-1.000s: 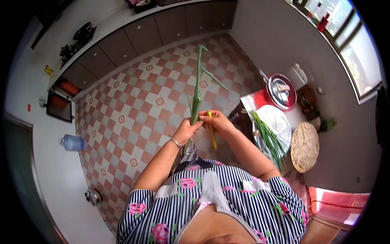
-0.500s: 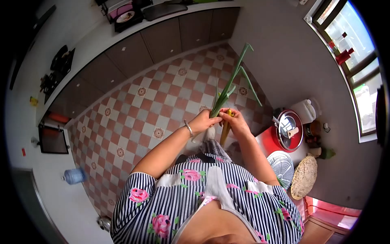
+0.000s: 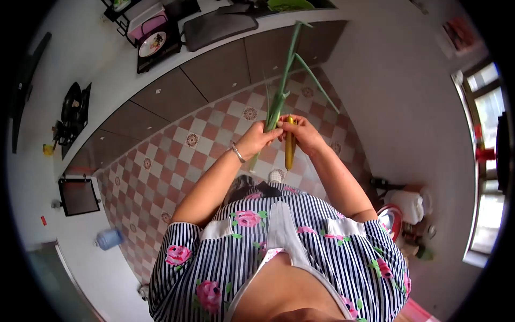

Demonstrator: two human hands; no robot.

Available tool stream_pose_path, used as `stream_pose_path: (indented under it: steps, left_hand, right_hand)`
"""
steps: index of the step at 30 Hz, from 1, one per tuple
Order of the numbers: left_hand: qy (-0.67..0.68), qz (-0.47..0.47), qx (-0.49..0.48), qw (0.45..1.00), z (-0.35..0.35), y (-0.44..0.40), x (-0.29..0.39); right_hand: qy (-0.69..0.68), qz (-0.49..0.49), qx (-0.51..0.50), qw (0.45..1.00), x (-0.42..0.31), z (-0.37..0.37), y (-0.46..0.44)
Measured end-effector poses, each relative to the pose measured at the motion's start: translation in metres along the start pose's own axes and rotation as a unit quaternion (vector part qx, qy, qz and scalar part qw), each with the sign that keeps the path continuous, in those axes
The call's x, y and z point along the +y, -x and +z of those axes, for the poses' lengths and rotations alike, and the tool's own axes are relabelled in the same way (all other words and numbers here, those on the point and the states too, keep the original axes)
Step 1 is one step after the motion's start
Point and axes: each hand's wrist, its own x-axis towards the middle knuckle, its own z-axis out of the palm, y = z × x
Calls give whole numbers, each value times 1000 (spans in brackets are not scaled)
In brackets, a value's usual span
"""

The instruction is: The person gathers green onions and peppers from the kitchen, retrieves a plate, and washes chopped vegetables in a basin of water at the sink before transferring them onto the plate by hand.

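A long green onion (image 3: 277, 104) with tall green leaves is gripped in my left hand (image 3: 253, 140), the fingers wrapped round its stalk. One leaf bends over to the right, and the pale lower end shows below the hand. My right hand (image 3: 304, 135) is closed on a slim yellow object (image 3: 290, 147) that hangs downward with a rounded lower end; its exact kind I cannot make out. Both hands are close together in front of my body, the fingertips nearly meeting beside the stalk.
Ahead runs a counter with grey-brown cabinets (image 3: 214, 75), holding a dark board (image 3: 220, 31) and a plate (image 3: 152, 44) on a black stand. A gas stove (image 3: 75, 110) sits at left. A white jug (image 3: 412, 206) and a red-rimmed pot (image 3: 391, 219) stand at right.
The view has shifted toward the counter, which now appears nearer. The pot and jug have slid to the lower right. Both hands keep their hold, and the yellow object shows more fully.
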Motion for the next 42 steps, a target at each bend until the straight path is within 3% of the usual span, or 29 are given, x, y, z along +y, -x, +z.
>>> stream_pose_path:
  steps: [6,11,14,22,29,36,42]
  left_hand:
    - [31,56,98,993,-75,-83,45]
    - [-86,36,87,992,-149,-154,59]
    - [-7,15,113,993,-198,-191,81]
    - [11,-11,254,967,-289,-237,138]
    - [70,-22,355,932,-345,-271,119]
    - [-124,-86,462,874,-374,-263,127]
    - [-305,-83,519,794,-389,-270,89]
  right_hand:
    - [-30,11,14,999,-36,-11,-139]
    - [-54,30,9,998,-68,-22,-231]
    - [-34,36,17,999,-96,-5,-297]
    - [-50,14,-52,997,-140,25,-427]
    - [-35,112,-43,992,-110,-6,-534]
    - [55,189,14,980,-103,-2,-617]
    - [164,112,17,980,-83,8,-637]
